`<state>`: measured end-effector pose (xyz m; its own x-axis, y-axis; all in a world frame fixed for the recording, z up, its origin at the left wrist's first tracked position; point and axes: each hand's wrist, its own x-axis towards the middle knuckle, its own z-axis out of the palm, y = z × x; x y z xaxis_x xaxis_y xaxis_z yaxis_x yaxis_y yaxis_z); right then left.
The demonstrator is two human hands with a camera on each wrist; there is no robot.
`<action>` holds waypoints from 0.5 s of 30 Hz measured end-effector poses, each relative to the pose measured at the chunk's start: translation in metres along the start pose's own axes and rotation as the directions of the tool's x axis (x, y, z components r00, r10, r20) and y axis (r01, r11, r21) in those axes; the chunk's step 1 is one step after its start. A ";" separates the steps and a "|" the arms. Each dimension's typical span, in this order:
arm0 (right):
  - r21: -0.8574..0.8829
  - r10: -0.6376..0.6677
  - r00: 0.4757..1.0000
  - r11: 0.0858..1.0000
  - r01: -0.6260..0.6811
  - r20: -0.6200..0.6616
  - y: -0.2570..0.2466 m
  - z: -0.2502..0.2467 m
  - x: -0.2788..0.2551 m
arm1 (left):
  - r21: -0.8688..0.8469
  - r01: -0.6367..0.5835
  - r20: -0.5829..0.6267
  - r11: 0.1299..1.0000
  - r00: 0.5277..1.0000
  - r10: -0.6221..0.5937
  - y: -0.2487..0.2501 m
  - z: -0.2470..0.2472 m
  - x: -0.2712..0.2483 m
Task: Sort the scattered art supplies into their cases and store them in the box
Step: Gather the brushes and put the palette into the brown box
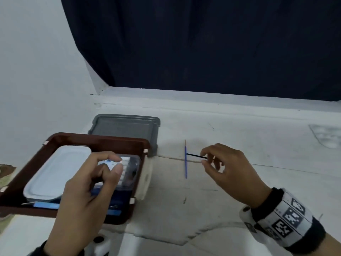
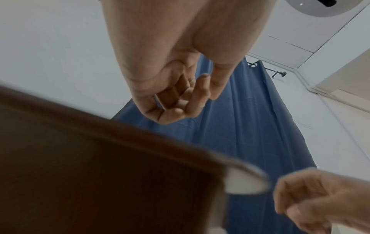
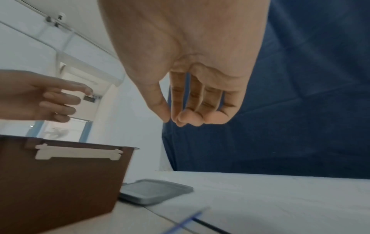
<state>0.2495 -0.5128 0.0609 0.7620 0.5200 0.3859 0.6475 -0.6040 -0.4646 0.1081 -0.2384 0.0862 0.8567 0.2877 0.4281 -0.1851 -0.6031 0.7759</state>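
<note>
An open brown box (image 1: 96, 139) stands at the left of the table and holds a white case (image 1: 59, 170), a clear case (image 1: 131, 170) of white pieces and some blue items. My left hand (image 1: 118, 163) hovers over the box with relaxed fingers and holds nothing. A blue brush (image 1: 185, 163) and a thin black brush (image 1: 195, 155) lie crossed on the table to the right of the box. My right hand (image 1: 205, 159) hangs above the black brush's end, thumb near forefinger. In the right wrist view that hand (image 3: 171, 121) is empty, with both brushes (image 3: 186, 221) on the table below.
A grey lid (image 1: 125, 128) lies flat behind the box. A translucent object (image 1: 326, 137) sits at the far right edge. A dark blue curtain (image 1: 203, 43) hangs behind the table and a white wall stands to the left.
</note>
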 end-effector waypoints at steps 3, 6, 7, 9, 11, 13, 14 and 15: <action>-0.090 0.163 0.985 0.983 -0.159 0.049 0.060 -0.019 -0.021 | -0.069 0.011 0.006 0.998 1.000 -0.011 0.025 0.038 -0.004; -0.170 0.290 0.943 0.950 -0.262 0.166 0.114 -0.031 -0.034 | -0.119 0.048 0.044 0.992 0.998 -0.043 0.039 0.077 -0.007; -0.183 0.311 0.932 0.943 -0.278 0.188 0.128 -0.034 -0.036 | -0.137 0.074 0.064 0.988 0.996 -0.065 0.041 0.091 -0.006; -0.204 0.347 0.910 0.931 -0.304 0.227 0.151 -0.037 -0.038 | -0.157 0.124 0.136 0.980 0.985 -0.103 0.041 0.116 -0.003; -0.228 0.362 0.889 0.925 -0.305 0.281 0.166 -0.039 -0.034 | -0.112 0.188 0.240 0.976 0.958 -0.157 0.033 0.142 0.005; -0.248 0.367 0.868 0.923 -0.295 0.335 0.177 -0.038 -0.027 | -0.014 0.269 0.296 0.963 0.921 -0.253 0.017 0.167 0.017; -0.255 0.379 0.854 0.919 -0.301 0.357 0.181 -0.037 -0.023 | 0.046 0.307 0.311 0.951 0.900 -0.306 0.007 0.179 0.023; -0.260 0.397 0.836 0.913 -0.315 0.380 0.184 -0.036 -0.020 | 0.113 0.339 0.323 0.934 0.876 -0.357 -0.001 0.189 0.029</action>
<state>0.3535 -0.6561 -0.0033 0.8905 0.4242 -0.1644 0.3531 -0.8723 -0.3381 0.2242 -0.3697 0.0099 0.9724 0.2273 -0.0520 0.1722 -0.5497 0.8174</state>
